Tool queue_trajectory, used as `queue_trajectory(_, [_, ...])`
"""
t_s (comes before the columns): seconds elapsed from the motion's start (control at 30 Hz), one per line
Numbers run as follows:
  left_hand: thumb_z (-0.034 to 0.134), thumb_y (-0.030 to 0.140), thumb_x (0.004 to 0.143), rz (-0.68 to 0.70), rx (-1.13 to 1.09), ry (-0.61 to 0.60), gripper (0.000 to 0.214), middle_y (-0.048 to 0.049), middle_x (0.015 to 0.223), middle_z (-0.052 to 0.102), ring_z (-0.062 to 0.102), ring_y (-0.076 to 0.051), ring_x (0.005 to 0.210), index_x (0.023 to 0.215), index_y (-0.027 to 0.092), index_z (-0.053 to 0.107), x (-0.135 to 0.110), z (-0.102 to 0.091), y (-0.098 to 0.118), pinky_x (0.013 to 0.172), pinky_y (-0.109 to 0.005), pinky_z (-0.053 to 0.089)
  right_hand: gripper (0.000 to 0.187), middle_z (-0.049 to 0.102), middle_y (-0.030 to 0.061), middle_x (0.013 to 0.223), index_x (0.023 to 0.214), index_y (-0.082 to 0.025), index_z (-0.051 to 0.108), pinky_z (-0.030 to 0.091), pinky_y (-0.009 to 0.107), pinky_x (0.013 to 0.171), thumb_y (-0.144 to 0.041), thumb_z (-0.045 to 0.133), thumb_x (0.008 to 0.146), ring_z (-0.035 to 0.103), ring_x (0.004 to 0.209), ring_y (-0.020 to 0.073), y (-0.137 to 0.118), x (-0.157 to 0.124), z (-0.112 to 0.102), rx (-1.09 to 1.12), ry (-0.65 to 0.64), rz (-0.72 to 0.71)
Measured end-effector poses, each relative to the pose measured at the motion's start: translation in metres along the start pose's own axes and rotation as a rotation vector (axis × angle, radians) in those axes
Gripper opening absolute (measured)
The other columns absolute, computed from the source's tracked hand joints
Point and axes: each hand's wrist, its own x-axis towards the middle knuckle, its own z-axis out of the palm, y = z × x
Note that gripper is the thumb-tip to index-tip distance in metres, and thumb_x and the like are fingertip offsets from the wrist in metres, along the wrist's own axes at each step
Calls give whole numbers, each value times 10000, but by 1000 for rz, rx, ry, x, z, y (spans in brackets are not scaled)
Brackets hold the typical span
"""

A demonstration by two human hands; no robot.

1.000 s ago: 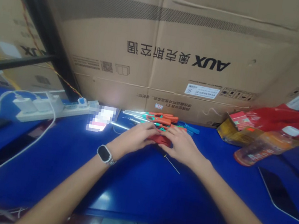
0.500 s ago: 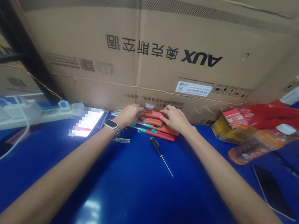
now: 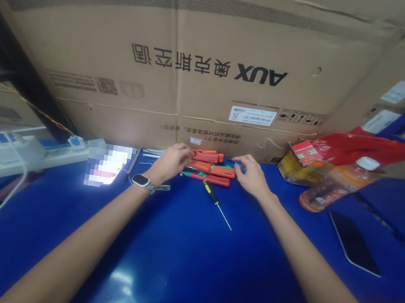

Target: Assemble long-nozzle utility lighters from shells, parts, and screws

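A pile of orange-handled screwdrivers [image 3: 210, 167] lies at the back of the blue table [image 3: 185, 252], against a big cardboard box. My left hand [image 3: 170, 161], a watch on its wrist, is curled with its fingertips pinching the left end of the pile. My right hand [image 3: 251, 176] rests at the pile's right end, fingers bent and touching a blue-handled tool [image 3: 237, 164]. A small black and yellow screwdriver [image 3: 215, 202] lies alone on the table just in front of the pile, between my hands.
A large AUX cardboard box [image 3: 209, 65] walls off the back. A lit phone [image 3: 108, 169] and a white power strip [image 3: 3, 154] with cables lie left. An orange drink bottle [image 3: 336, 187], a small open carton [image 3: 298, 159], a red bag [image 3: 366, 148] and a dark phone [image 3: 353, 244] sit right.
My hands pushed the orange screwdrivers from mid-table back against the box. The small black screwdriver came into view. My right hand has since slid off to the pile's right end.
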Motion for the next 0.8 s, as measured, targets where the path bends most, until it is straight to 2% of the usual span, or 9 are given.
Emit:
queue_trajectory(0.17, [513, 196, 935, 87, -19, -46, 152, -82, 1008, 658, 595, -238, 971, 970, 187, 660, 17, 19, 40, 886, -402, 492, 264, 666, 94, 1094, 1067, -191, 691, 475, 418, 896, -203, 505, 879, 590, 998, 259, 26, -29, -6, -68, 34, 125])
queue_trajectory(0.33, [515, 162, 920, 110, 10, -114, 160, -83, 1010, 660, 581, -240, 970, 966, 183, 667, 44, 46, 67, 897, -390, 462, 384, 626, 111, 1276, 1238, -218, 610, 408, 509, 957, -291, 593, 861, 487, 1197, 324, 36, -26, -3, -141, -50, 192])
queue_trajectory(0.43, [505, 193, 936, 92, 42, -151, 173, -80, 1000, 668, 580, -242, 960, 969, 183, 674, 57, 54, 73, 872, -378, 454, 476, 586, 114, 1352, 1291, -234, 560, 365, 515, 976, -378, 646, 847, 457, 1255, 335, 39, -14, 1, -125, -161, 184])
queue_trajectory(0.53, [494, 224, 949, 72, 77, -162, 191, -80, 1021, 672, 575, -253, 977, 962, 187, 682, 64, 56, 76, 855, -398, 438, 495, 601, 109, 1327, 1289, -239, 551, 352, 494, 968, -417, 669, 843, 487, 1235, 321, 44, -4, 6, -86, -212, 172])
queue_trajectory(0.67, [499, 236, 950, 69, 96, -163, 188, -72, 1017, 672, 564, -251, 985, 964, 191, 681, 65, 55, 75, 862, -408, 417, 317, 645, 84, 1198, 1164, -234, 620, 362, 442, 944, -350, 655, 872, 535, 1165, 277, 51, 1, 11, -70, -178, 178])
queue_trajectory(0.8, [490, 254, 956, 59, 80, -159, 191, -65, 1019, 673, 557, -247, 969, 944, 194, 671, 61, 53, 73, 846, -403, 409, 186, 656, 76, 1079, 1023, -201, 648, 402, 399, 910, -275, 674, 854, 579, 1058, 245, 56, -5, 8, -72, -127, 198])
